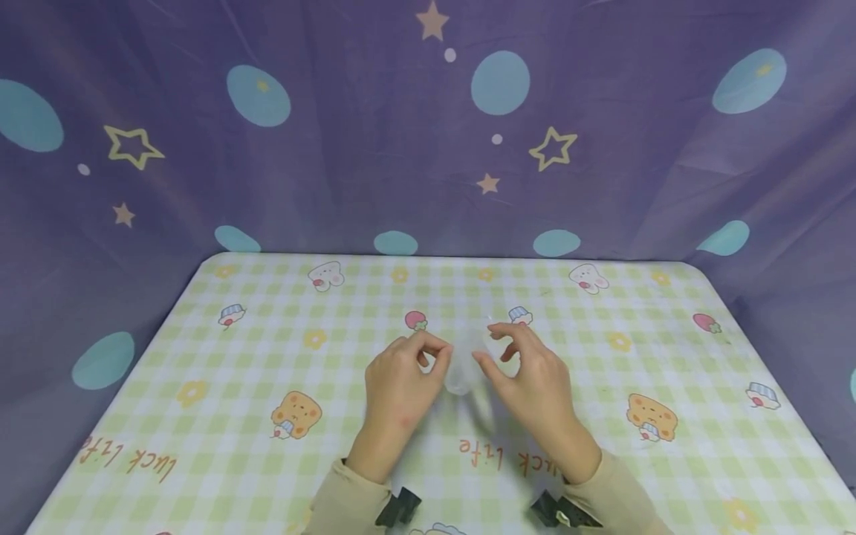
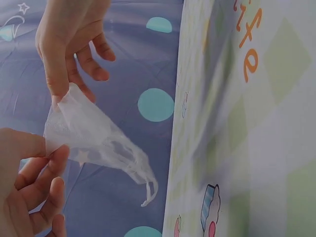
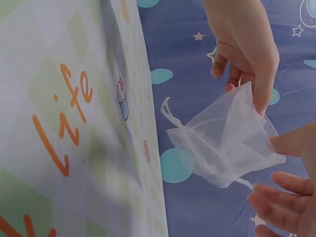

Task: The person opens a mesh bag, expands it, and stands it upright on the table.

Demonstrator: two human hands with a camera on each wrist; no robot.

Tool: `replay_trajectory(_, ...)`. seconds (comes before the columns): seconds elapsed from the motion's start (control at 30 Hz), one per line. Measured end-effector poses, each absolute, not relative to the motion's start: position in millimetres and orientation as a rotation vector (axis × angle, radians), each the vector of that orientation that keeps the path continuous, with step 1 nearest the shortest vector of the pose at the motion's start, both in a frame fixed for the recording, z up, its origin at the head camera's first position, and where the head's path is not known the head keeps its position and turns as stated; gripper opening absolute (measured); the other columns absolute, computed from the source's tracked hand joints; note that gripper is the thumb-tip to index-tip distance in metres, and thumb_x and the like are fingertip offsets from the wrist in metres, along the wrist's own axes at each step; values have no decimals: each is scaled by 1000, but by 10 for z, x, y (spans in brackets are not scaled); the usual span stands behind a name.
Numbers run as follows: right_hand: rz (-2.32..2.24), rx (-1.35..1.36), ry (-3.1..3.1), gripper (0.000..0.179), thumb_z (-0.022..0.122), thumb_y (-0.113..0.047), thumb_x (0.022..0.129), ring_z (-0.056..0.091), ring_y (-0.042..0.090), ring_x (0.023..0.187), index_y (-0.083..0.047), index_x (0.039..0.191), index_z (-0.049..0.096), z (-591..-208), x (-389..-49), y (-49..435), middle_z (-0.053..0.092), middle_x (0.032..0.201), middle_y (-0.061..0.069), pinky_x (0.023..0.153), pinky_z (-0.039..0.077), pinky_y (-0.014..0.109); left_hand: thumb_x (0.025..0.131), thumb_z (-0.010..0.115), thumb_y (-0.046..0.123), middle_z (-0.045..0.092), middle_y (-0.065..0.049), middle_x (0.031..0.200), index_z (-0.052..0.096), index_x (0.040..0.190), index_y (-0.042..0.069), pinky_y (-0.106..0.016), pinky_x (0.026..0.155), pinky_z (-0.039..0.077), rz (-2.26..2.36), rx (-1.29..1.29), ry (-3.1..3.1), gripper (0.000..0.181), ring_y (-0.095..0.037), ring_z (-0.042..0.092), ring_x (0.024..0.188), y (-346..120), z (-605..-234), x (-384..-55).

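A small sheer white drawstring pouch point(image 1: 464, 365) is held up a little above the bench point(image 1: 221, 386), between the two hands. The left hand point(image 1: 399, 386) pinches one edge of the pouch with thumb and finger. The right hand point(image 1: 535, 383) pinches the opposite edge (its other fingers are loosely spread). The drawstring point(image 3: 170, 113) hangs loose from the pouch.

Head view looks down; wrist views (close) share the pouch point(image 2: 94, 138).

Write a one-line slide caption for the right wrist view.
Both hands, left hand and right hand, pinch a sheer white drawstring pouch held beside the checked tablecloth.
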State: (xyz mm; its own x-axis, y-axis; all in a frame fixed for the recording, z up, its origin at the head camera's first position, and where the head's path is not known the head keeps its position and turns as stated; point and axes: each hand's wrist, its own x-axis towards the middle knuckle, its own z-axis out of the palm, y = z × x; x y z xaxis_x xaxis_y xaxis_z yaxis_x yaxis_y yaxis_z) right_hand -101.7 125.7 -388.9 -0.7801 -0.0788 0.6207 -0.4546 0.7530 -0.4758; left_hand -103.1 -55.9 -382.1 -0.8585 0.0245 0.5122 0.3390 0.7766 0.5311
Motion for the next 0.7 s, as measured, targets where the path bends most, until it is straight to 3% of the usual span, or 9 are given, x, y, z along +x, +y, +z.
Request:
replay_trajectory(0.13, 847, 378, -2393, 24, 85, -22, 79, 61, 12, 65, -13, 97, 71, -3889, -1004, 1257, 69, 82, -5, 50, 42, 25, 83, 80, 24, 63, 5, 68, 70, 80, 23, -28, 53, 42, -895, -259, -2465, 11, -8, 53, 60, -568, -3808, -1024)
replay_trajectory(0.23, 836, 378, -2377, 13, 84, -18, 80, 59, 11, 62, -14, 87, 73, -3891, -1007, 1264, 68, 75, -6, 49, 41, 25, 82, 81, 25, 64, 9, 70, 68, 81, 23, -27, 54, 43, -882, -278, -2463, 13, -7, 54, 62, -565, -3804, -1024)
replay_trajectory(0.37, 816, 402, -2333, 13, 86, -15, 77, 56, 10, 56, -14, 81, 74, -3897, -1019, 1279, 66, 69, -4, 47, 38, 24, 80, 82, 27, 66, 16, 75, 70, 91, 23, -25, 55, 44, -830, -334, -2487, 16, -5, 57, 65, -551, -3809, -1027)
replay_trajectory(0.5, 808, 435, -2316, 14, 87, -16, 76, 55, 8, 57, -15, 82, 74, -3893, -1021, 1278, 67, 70, -5, 46, 38, 23, 81, 80, 26, 66, 17, 74, 75, 95, 25, -25, 56, 45, -790, -380, -2500, 14, -4, 57, 65, -530, -3809, -1024)
replay_trajectory(0.7, 791, 458, -2403, 26, 87, -26, 77, 58, 9, 59, -11, 94, 74, -3897, -982, 1217, 65, 71, -8, 50, 42, 22, 85, 75, 20, 67, 13, 72, 77, 85, 23, -26, 53, 44, -809, -307, -2431, 4, -7, 56, 61, -510, -3820, -1013)
